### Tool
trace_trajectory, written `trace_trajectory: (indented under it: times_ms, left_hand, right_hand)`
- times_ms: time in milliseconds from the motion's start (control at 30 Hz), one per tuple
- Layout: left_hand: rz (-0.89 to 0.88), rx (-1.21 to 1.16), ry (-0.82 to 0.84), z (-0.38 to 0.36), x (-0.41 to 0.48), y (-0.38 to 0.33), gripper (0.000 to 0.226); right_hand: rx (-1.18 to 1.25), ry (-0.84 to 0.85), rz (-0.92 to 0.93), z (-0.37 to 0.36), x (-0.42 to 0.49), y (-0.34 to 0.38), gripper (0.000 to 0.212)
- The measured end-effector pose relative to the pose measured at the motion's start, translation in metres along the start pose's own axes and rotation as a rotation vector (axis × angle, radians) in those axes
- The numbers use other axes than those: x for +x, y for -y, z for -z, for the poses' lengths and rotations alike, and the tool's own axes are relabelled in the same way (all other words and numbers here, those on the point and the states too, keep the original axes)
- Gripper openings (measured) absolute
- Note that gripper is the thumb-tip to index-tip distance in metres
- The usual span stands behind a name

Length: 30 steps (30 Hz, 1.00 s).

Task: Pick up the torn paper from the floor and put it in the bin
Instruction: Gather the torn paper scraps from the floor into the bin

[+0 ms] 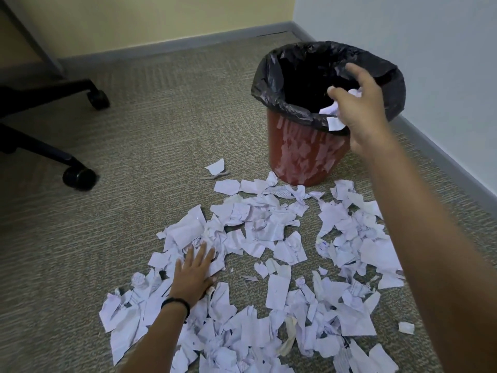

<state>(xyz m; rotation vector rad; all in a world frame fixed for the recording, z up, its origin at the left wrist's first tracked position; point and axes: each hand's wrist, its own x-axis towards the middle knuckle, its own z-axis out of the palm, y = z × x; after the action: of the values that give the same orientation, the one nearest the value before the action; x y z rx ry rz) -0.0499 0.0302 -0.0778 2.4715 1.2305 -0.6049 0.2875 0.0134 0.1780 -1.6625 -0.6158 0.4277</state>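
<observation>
- The floor (134, 130) is carpeted, and the torn paper (269, 251) is spread across its near half, just before the bin.
- The bin (304, 157) is stood at the far right, its black liner (269, 76) folded over the rim, apparently to keep the mouth open.
- The right hand (360, 109) is held over the rim, fingers loosening around a few scraps (334, 122), seemingly for dropping.
- The left hand (193, 275) is laid flat and open on the pile, probably for gathering.

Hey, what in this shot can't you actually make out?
- Inside of the bin: head view, black liner too dark to show contents.
- Right hand fingers: seen from behind; grip on the paper scraps is hidden.
- Writing on the torn paper: too small, blurred.
- Chair: cut off by left edge.
</observation>
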Motion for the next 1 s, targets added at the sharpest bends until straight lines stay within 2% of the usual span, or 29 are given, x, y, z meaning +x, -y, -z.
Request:
trace_trajectory:
  times_ms: [200,367,467,600,700,767,833,900,933,1000]
  left_hand:
    - [-0.013,-0.006,-0.045,-0.004,-0.002,0.0,0.069]
    - [-0.014,-0.008,-0.052,-0.007,0.0,0.001,0.069]
    - [-0.007,0.021,-0.036,-0.007,0.0,0.0,0.069]
    - [-0.009,0.007,-0.067,-0.01,0.001,0.002,0.069]
    - [-0.015,0.006,-0.074,-0.012,0.003,0.003,0.069]
    - [-0.013,-0.006,-0.073,-0.012,0.004,0.003,0.07]
    - [-0.02,-0.03,-0.118,-0.012,0.003,0.003,0.071]
    - [-0.023,-0.036,-0.128,-0.012,0.003,0.003,0.071]
    - [-0.024,-0.03,-0.107,-0.011,0.003,0.003,0.071]
    - [-0.011,-0.052,-0.049,-0.008,0.004,0.004,0.071]
  right_hand:
    - [-0.361,0.104,0.109,-0.01,-0.012,0.0,0.053]
    - [-0.599,0.146,0.398,-0.009,-0.009,0.002,0.05]
    - [-0.642,0.19,0.484,-0.013,-0.013,-0.004,0.051]
    - [-0.823,0.212,0.599,-0.014,0.0,-0.004,0.054]
    - [-0.965,0.368,0.553,-0.011,0.013,0.003,0.046]
    - [-0.964,0.323,0.498,-0.013,0.009,0.004,0.043]
    - [-0.903,0.137,0.553,-0.018,-0.009,0.001,0.041]
    - [-0.793,0.025,0.638,-0.02,-0.033,-0.008,0.037]
    - [-0.742,0.037,0.663,-0.021,-0.046,-0.017,0.035]
    - [-0.681,0.167,0.631,-0.024,-0.068,-0.045,0.033]
